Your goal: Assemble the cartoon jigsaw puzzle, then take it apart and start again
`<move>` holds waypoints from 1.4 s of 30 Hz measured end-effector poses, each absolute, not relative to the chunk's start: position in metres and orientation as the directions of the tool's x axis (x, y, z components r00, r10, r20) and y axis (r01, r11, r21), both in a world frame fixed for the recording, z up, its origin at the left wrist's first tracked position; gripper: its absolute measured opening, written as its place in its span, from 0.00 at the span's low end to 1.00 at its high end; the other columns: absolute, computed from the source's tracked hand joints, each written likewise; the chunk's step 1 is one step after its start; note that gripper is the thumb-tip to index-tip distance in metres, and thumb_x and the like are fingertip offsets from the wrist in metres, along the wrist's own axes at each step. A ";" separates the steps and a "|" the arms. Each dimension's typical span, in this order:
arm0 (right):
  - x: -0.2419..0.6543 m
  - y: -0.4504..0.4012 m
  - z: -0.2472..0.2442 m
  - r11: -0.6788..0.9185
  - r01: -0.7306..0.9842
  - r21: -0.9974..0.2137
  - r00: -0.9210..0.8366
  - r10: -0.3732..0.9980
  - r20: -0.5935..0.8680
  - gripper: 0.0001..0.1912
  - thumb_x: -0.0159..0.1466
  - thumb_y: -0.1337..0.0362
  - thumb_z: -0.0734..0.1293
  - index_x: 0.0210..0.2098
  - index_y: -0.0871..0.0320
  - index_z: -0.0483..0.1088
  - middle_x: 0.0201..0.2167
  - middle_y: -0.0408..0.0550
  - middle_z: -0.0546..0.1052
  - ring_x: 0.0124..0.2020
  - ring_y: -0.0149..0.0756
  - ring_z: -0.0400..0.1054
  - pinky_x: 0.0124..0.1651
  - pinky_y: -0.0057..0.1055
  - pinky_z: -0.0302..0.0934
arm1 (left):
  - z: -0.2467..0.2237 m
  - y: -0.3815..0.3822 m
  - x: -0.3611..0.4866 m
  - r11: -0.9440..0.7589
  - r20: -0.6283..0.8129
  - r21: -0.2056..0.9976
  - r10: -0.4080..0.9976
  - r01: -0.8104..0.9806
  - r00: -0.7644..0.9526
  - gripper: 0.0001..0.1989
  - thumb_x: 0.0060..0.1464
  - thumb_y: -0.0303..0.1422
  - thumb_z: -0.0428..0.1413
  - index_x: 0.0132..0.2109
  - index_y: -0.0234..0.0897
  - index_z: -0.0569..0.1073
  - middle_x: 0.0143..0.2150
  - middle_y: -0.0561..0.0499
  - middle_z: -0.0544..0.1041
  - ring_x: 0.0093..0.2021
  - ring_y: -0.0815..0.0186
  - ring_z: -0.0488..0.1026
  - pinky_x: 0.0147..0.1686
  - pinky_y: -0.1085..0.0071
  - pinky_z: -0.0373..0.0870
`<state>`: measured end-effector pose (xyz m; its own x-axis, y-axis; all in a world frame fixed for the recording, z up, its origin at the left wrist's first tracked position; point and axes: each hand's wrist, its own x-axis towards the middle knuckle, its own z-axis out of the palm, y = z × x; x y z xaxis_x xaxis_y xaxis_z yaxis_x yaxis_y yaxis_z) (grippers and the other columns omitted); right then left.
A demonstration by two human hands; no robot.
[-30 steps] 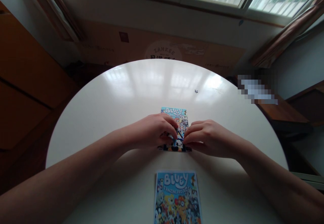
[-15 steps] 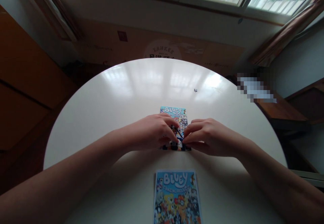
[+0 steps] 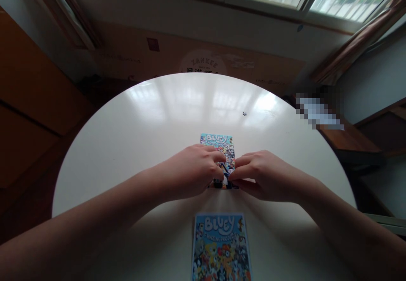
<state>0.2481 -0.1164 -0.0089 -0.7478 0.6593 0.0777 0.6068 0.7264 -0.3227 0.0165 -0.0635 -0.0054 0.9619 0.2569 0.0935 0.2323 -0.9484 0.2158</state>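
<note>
A small colourful "Bluey" picture (image 3: 218,138) lies flat on the white round table, its middle and left side partly covered. My left hand (image 3: 198,169) rests over it from the left, fingers bent and apart with the tips on its surface; the thumb is hidden. At the picture's lower right edge, my right hand (image 3: 258,173) has thumb and fingertips drawn together. Whatever is between them is too small to make out. Dark blue lines and a dark patch show between the two hands. Closer to me lies a larger card (image 3: 222,247) with the same Bluey design.
A tiny dark loose bit (image 3: 244,114) lies on the table (image 3: 152,120) beyond the picture. A wooden bench (image 3: 355,139) with a blurred pale item stands past the table's right edge. Windows and a wall poster are at the back.
My left hand has shifted slightly right and its fingers have bent further down over the picture, hiding the thumb. My right hand stays at the lower right edge.
</note>
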 end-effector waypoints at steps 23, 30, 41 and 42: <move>0.321 0.011 -0.027 -0.182 0.867 -0.465 0.199 0.980 -0.014 0.21 0.66 0.60 0.66 0.56 0.62 0.74 0.37 0.51 0.80 0.18 0.26 0.66 0.29 0.27 0.64 | -0.009 -0.064 0.012 -0.947 0.096 0.246 0.236 0.206 0.967 0.24 0.53 0.19 0.54 0.53 0.46 0.78 0.48 0.49 0.79 0.48 0.60 0.73 0.47 0.65 0.68; 0.308 0.045 -0.023 -0.290 0.923 -0.252 0.292 0.956 -0.031 0.16 0.61 0.59 0.72 0.46 0.60 0.79 0.36 0.54 0.79 0.44 0.44 0.74 0.49 0.35 0.66 | -0.014 -0.061 0.019 -0.944 0.081 0.244 0.249 0.223 0.965 0.22 0.53 0.19 0.55 0.48 0.48 0.81 0.49 0.50 0.79 0.48 0.60 0.72 0.43 0.69 0.65; 0.310 0.049 -0.018 -0.396 0.826 -0.401 0.366 0.918 -0.153 0.14 0.57 0.69 0.75 0.43 0.64 0.76 0.23 0.47 0.71 0.23 0.32 0.68 0.30 0.34 0.72 | -0.015 -0.058 0.021 -0.950 0.115 0.244 0.229 0.196 0.967 0.25 0.51 0.17 0.53 0.48 0.49 0.82 0.48 0.52 0.80 0.48 0.61 0.73 0.43 0.69 0.66; 0.310 0.046 -0.019 -0.397 0.814 -0.424 0.367 0.917 -0.153 0.15 0.57 0.69 0.75 0.43 0.65 0.75 0.22 0.46 0.71 0.22 0.32 0.67 0.28 0.34 0.71 | -0.015 -0.057 0.021 -0.948 0.118 0.254 0.229 0.194 0.966 0.26 0.51 0.17 0.53 0.48 0.49 0.81 0.49 0.52 0.80 0.49 0.61 0.73 0.44 0.69 0.67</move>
